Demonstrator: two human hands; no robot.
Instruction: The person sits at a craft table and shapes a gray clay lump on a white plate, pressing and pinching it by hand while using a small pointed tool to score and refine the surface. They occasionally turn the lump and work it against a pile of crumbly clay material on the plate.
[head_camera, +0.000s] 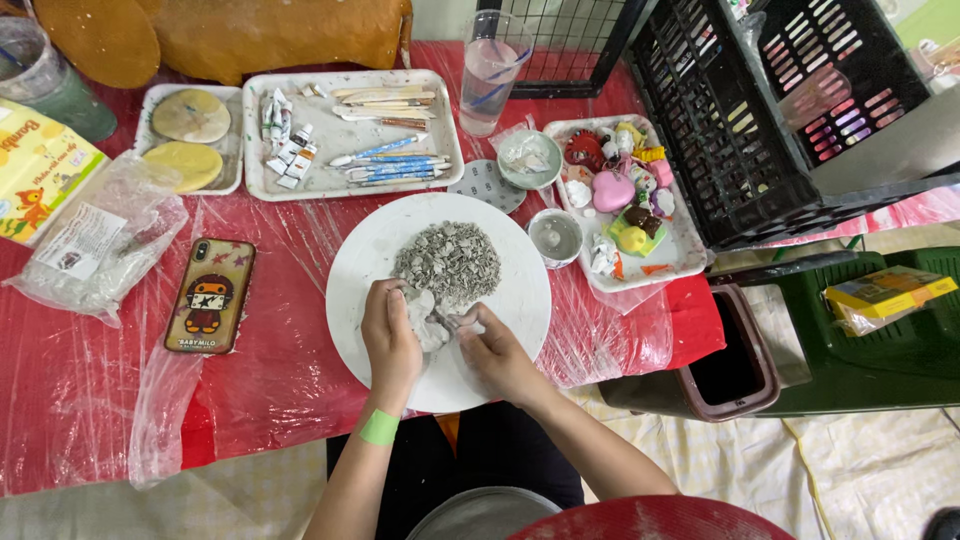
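A round white board (368, 250) lies on the red plastic-covered table (70, 400). A heap of small grey clay crumbs (447, 260) sits on its far half. My left hand (388, 335), with a green band at the wrist, and my right hand (497, 352) meet over the board's near half. Both grip one pale grey lump of clay (428, 320) between the fingers. The lump sits just below the crumb heap.
Left: a phone (209, 295), a plastic bag (100, 240). Behind: a tray of paint tubes and brushes (350, 135), a tray with two clay discs (190, 140), a water glass (490, 70). Right: two small bowls (555, 235), a tray of painted figures (625, 200), black crates (740, 130), a bin (735, 355).
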